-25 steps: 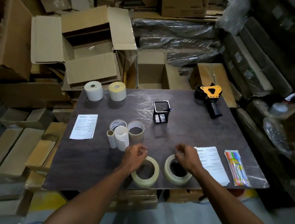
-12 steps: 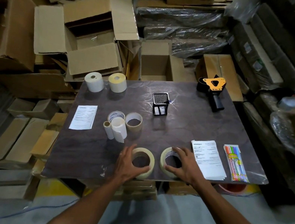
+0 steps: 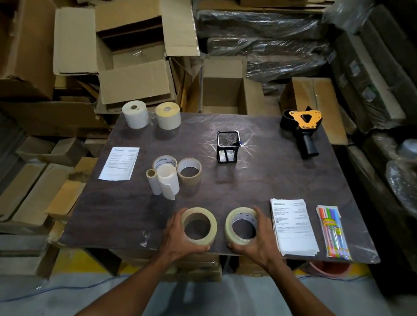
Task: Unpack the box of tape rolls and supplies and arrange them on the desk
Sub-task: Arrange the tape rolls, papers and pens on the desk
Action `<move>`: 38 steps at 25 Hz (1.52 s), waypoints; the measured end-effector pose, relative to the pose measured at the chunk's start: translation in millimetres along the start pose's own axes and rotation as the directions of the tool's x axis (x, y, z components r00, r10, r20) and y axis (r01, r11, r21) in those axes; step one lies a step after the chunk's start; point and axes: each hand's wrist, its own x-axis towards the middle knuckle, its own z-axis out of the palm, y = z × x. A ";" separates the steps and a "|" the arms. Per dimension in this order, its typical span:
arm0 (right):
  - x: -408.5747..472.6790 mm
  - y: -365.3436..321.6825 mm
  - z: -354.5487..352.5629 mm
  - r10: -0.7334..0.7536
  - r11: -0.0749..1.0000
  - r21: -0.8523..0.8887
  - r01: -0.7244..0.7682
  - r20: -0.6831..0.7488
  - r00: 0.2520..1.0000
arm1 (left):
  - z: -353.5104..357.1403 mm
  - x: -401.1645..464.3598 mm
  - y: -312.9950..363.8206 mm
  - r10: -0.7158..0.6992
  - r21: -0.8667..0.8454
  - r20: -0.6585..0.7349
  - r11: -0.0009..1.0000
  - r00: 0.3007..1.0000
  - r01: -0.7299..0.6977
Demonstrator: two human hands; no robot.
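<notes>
Dark brown and smooth, my square wooden desk [image 3: 264, 195] has a pale crack pattern near its middle. My left hand [image 3: 177, 231] curls around a clear round roll of tape [image 3: 198, 225], thumb at the near side and fingers at the left. My right hand [image 3: 259, 240] wraps around a second clear roll of tape with a printed core [image 3: 241, 225]. Both rolls lie flat, close to the near edge of the desk, just beside each other but not touching.

Right of my right hand lies a white stack of printed paper sheets [image 3: 293, 225], its near corner at the desk edge. Next to that is a flat clear pack of bright coloured pens [image 3: 333, 231], close to the right edge.

Bare desk shows to the left of my left hand, and more in the middle between the rolls and a black square mesh pen cup [image 3: 227, 146].

Further left sit a brown cardboard-coloured tape roll [image 3: 189, 171], a white printed tape roll [image 3: 165, 162] and two pale paper tubes [image 3: 165, 182], all bunched together. One white printed sheet [image 3: 119, 163] lies flat near the left edge. At the far left corner stand a white paper label roll [image 3: 135, 113] and a cream paper label roll [image 3: 168, 115]. At the far right corner lies a black and orange tape gun [image 3: 304, 130].

Open brown cardboard boxes [image 3: 124, 59] crowd behind the desk.
</notes>
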 end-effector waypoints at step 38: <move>236.3 -123.6 -105.4 -0.167 0.985 -0.015 0.171 -0.334 0.928 | -102.4 209.7 144.8 0.364 -0.112 -0.284 0.906 0.887 -0.408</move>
